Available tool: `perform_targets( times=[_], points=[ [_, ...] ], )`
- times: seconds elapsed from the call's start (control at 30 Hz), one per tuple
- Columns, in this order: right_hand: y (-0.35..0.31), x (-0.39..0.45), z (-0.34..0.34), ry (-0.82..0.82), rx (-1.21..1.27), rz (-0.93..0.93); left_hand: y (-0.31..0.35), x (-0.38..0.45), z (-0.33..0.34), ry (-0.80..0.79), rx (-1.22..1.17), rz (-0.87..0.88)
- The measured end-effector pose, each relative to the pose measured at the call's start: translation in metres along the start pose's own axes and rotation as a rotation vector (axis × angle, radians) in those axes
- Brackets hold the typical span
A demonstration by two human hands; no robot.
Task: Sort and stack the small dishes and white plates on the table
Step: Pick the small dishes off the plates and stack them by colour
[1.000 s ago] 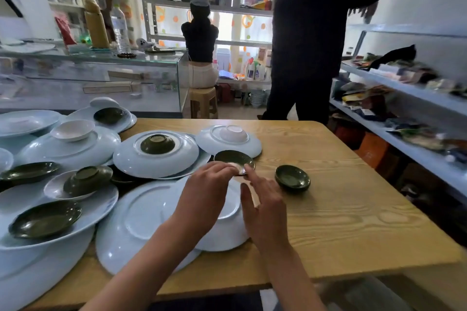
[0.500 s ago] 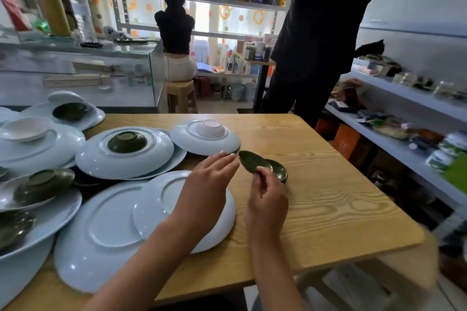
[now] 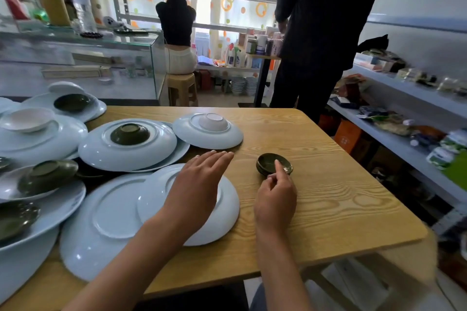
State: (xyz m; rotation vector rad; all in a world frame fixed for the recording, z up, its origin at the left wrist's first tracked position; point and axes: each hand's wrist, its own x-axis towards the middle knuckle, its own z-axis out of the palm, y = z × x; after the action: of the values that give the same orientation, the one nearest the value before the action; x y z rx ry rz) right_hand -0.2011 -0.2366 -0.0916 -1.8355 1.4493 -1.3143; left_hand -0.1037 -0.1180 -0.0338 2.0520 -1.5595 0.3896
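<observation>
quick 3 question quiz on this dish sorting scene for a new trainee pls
1. True or false: the green dish stack by the right hand sits directly on the wooden table, not on a plate.
2. Which hand is flat with straight fingers above the upside-down white plate? A) left B) right C) neither
3. Fill in: the small white bowl on the far plate lies ____ (upright / upside down).

Key: 1 true. 2 A, the left hand. 3 upside down, its foot ring faces up.
</observation>
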Motion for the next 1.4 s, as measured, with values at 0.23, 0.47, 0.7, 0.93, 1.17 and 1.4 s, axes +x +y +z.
perform_targets(
  times=[0.23,0.47,0.7,0.93,1.17,1.4],
  points=[
    [-0.015,-0.016,-0.001,-0.111,-0.011,-0.231,-0.032,-0.032,-0.03,0.016,0.035,-0.111],
    [-0.056,-0.064,0.0,-0.164,0.032,-0.59,-0.064,-0.089,-0.072,0.07,0.039,-0.285],
    [-0.109,-0.137,0.013,-0.361,0.225,-0.744,-0.096,-0.134,-0.101,0.165,0.075,-0.522],
    [-0.133,-0.167,0.022,-0.406,0.285,-0.777,-0.118,-0.15,-0.124,0.098,0.292,-0.67],
    [-0.134,-0.178,0.025,-0.443,0.32,-0.734,-0.119,-0.141,-0.139,-0.071,0.28,-0.833],
    [-0.134,-0.179,0.026,-0.426,0.351,-0.696,-0.12,-0.135,-0.14,-0.062,0.271,-0.868]
  ],
)
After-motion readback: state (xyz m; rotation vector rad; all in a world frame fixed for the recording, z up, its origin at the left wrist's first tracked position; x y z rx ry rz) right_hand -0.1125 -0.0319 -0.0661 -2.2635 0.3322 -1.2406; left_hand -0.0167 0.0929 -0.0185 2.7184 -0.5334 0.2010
